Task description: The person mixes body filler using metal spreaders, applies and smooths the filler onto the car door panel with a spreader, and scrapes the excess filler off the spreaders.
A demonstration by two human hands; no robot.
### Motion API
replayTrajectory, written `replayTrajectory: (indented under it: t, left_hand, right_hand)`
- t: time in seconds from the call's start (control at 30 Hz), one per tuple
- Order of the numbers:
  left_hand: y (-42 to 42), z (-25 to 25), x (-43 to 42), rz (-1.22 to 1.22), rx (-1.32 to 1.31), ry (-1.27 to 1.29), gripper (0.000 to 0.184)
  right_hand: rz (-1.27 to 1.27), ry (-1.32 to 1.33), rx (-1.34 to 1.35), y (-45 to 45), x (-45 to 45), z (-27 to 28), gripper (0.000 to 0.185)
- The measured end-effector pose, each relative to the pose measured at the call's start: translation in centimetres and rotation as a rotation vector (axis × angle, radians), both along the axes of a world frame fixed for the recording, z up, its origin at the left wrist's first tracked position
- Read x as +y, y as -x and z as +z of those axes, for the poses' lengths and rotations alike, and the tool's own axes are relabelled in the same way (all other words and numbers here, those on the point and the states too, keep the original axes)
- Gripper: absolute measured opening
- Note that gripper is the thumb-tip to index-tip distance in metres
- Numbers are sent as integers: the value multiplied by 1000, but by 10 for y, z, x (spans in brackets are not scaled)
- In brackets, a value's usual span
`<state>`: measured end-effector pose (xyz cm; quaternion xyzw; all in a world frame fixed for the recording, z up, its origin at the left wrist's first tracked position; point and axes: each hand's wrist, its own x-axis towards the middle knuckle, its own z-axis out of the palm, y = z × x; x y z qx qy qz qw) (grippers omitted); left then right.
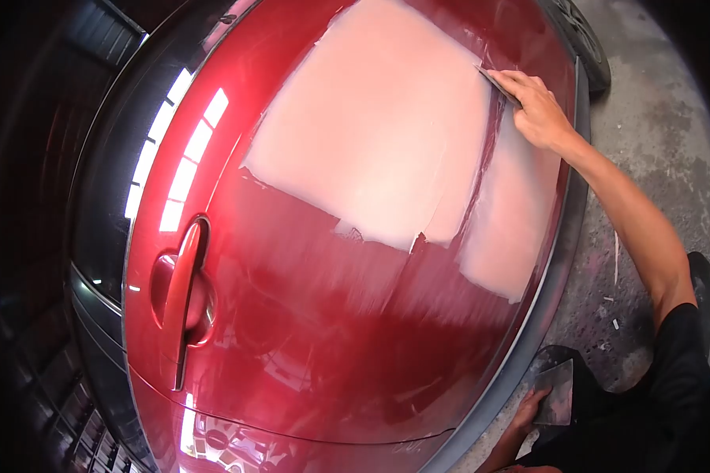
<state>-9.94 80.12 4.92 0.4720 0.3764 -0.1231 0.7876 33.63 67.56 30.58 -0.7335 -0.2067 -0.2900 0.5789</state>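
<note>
Spreader (495, 83) gripped in the right hand (538, 114) meets the edge of a large pink patch (371, 118) on a red car door (315, 339). A smaller patch (509, 225) lies just beside it, nearer the grey sill (573, 225), with a dark red strip (487, 154) between the two. Well apart from the right, the left hand (531, 407) holds a flat plate (559, 386) near the sill. The door handle (184, 276) is apart from both patches; a wheel (585, 39) stands on stained floor (647, 110).
</note>
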Motion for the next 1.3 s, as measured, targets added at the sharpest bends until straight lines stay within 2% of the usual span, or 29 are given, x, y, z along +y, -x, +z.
replayTrajectory:
  t: [0.13,0.23,0.37,0.87,1.07,1.17,1.23,1.27,1.3]
  left_hand:
    - [-1,-1,0,49,-3,-10,33]
    - [1,1,4,-19,-23,25,31]
    - [1,7,-1,8,-9,-31,32]
    - [4,-2,4,-23,-91,17,34]
    - [4,-6,4,11,-114,71,33]
    - [-2,17,1,11,-83,24,33]
    - [-10,44,-5,84,-207,-93,36]
    - [-15,61,-11,84,-214,-82,36]
    - [-23,81,-15,197,-308,-18,34]
  right_hand:
    - [6,-11,-9,13,4,2,70]
    - [5,-1,-121,41,8,1,68]
    - [3,41,-193,80,11,5,69]
    - [94,118,-252,183,26,23,64]
    - [196,161,-304,229,27,23,68]
    - [504,230,-356,249,6,25,69]
    - [553,236,-401,255,-22,14,68]
    - [611,227,-453,258,-37,6,67]
    - [653,254,-390,263,-53,-6,66]
